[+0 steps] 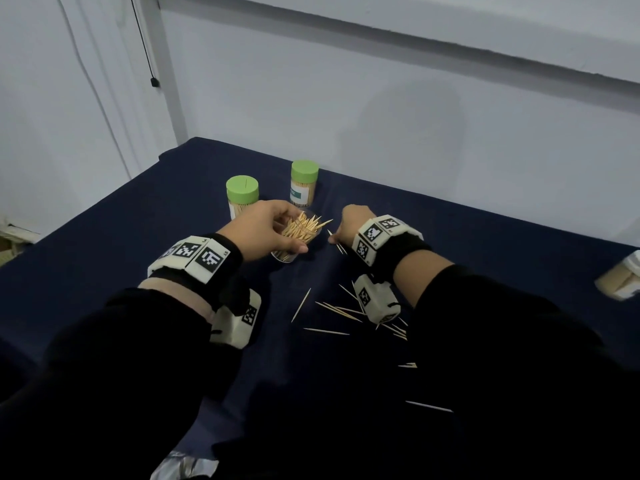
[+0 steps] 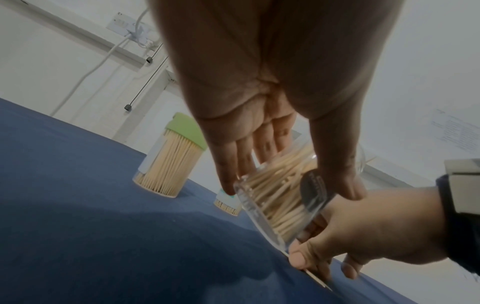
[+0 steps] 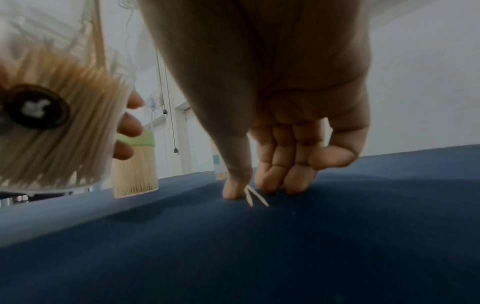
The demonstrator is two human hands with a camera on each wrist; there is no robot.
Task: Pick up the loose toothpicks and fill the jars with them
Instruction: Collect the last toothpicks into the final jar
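Beside the open jar (image 1: 294,237) gripped by the left hand (image 1: 263,230), the right hand (image 1: 349,226) pinches two toothpicks (image 3: 255,198).

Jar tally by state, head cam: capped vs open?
Green-capped jars: 2 (left one, back one)
Open jar, tilted in the left hand: 1
Total: 3. The blurred container at the right edge is not counted; can't tell what it is.

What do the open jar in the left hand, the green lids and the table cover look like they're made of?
Open jar: clear glossy plastic, probably; the toothpicks show through its wall. Green lids: matte opaque plastic, likely moulded. Table cover: dark blue woven cloth, dull and softly creased.
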